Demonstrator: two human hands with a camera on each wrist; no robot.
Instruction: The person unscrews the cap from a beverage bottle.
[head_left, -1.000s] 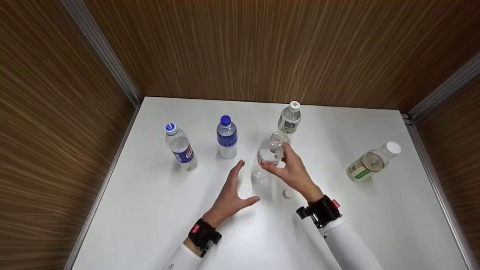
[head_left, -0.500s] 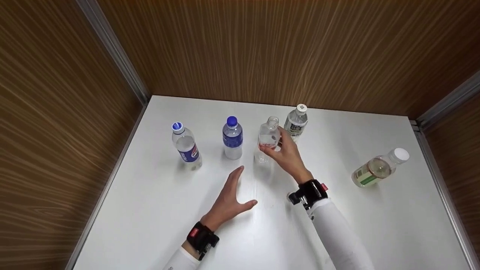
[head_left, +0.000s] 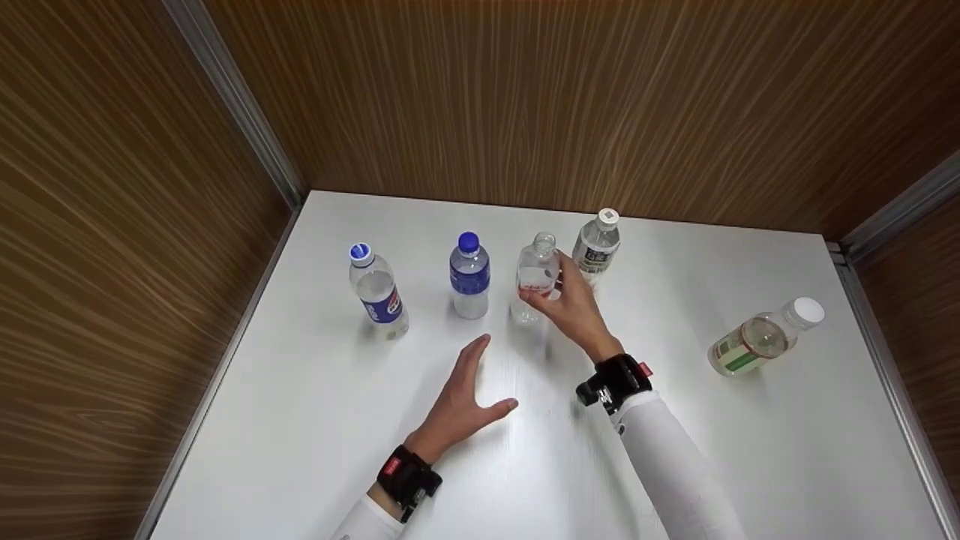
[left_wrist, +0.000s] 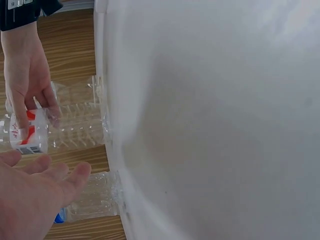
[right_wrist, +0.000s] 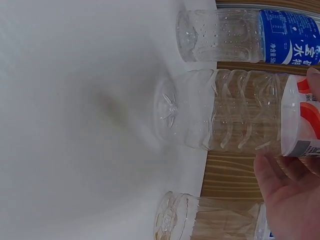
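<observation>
Right hand [head_left: 576, 309] grips uncapped bottle [head_left: 534, 279], now farther back, seemingly in line beside blue-capped bottle [head_left: 470, 282]; left hand [head_left: 454, 409] wide, empty.

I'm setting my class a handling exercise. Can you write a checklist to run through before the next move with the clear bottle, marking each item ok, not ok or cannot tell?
1. Right grip secure: ok; fingers and thumb hold the clear bottle around its label.
2. Left grip free: ok; fingers and thumb are spread, holding nothing.
3. Clear bottle upright: ok; its mouth points up.
4. Clear bottle capped: not ok; the mouth is uncovered.
5. Base resting on the white table: cannot tell; the views don't settle contact.
6. Gap to the plain-blue-capped bottle: ok; the two stand apart.
</observation>
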